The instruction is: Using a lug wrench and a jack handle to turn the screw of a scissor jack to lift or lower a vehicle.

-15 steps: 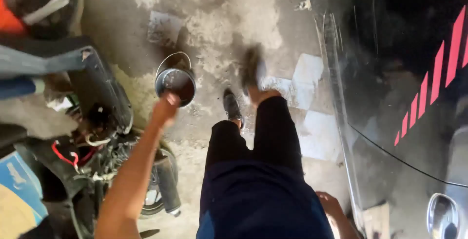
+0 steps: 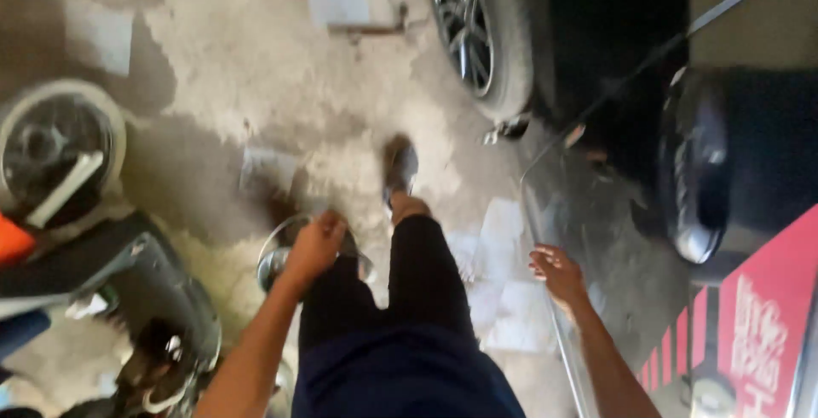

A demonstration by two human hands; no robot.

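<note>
My left hand [image 2: 315, 246] is closed around the wire handle of a small metal bucket [image 2: 278, 258], which hangs below it in front of my left leg. My right hand [image 2: 558, 271] swings free at my side with the fingers loosely spread and nothing in it, close to the edge of a dark car body [image 2: 596, 213]. My legs in dark trousers fill the lower middle, one foot in a dark shoe [image 2: 399, 169] stepping forward on the stained concrete floor.
A car wheel [image 2: 477, 34] with a silver rim stands ahead on the right. A motorcycle [image 2: 128, 290] and its wheel [image 2: 55, 141] crowd the left side. Pale paper sheets [image 2: 503, 282] lie on the floor. A red panel [image 2: 767, 316] sits at the lower right.
The view has swung forward as I walk. The bucket stays in my left hand, now held closer to my leg. My right hand has come up into view beside the car.
</note>
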